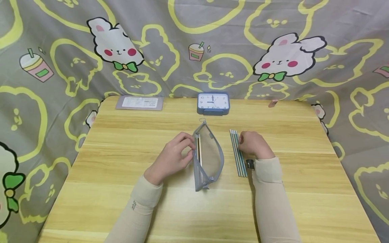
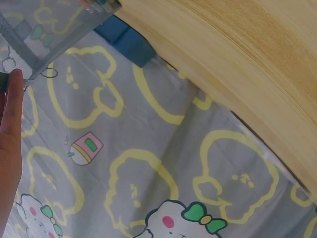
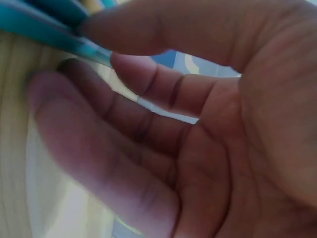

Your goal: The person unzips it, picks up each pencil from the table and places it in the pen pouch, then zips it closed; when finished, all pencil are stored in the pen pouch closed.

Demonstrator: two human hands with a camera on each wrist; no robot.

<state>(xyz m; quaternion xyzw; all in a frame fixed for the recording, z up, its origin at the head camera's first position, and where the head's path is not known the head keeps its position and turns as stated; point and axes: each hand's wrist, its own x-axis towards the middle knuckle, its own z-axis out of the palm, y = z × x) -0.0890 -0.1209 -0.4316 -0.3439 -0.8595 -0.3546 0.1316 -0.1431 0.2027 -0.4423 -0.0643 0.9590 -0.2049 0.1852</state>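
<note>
A grey mesh pencil case (image 1: 223, 158) stands on the table with its mouth spread apart. Pencils (image 1: 199, 148) lie inside along its left wall. My left hand (image 1: 173, 156) pinches the left rim of the case; its fingertips are partly hidden. In the left wrist view, a finger (image 2: 12, 114) lies against the grey case (image 2: 74, 42). To the right of the case, several blue-green striped pencils (image 1: 237, 155) lie side by side. Beside them is my right hand (image 1: 254, 144). In the right wrist view its thumb (image 3: 148, 27) touches the pencils (image 3: 44, 22), while the bent fingers stand apart from it.
A blue clock (image 1: 213, 103) stands at the table's back edge, behind the case. At the back left lies a flat grey package with a white label (image 1: 139, 102). A small pink object (image 1: 273, 103) sits at the back right. A patterned curtain (image 1: 225, 40) hangs around the table.
</note>
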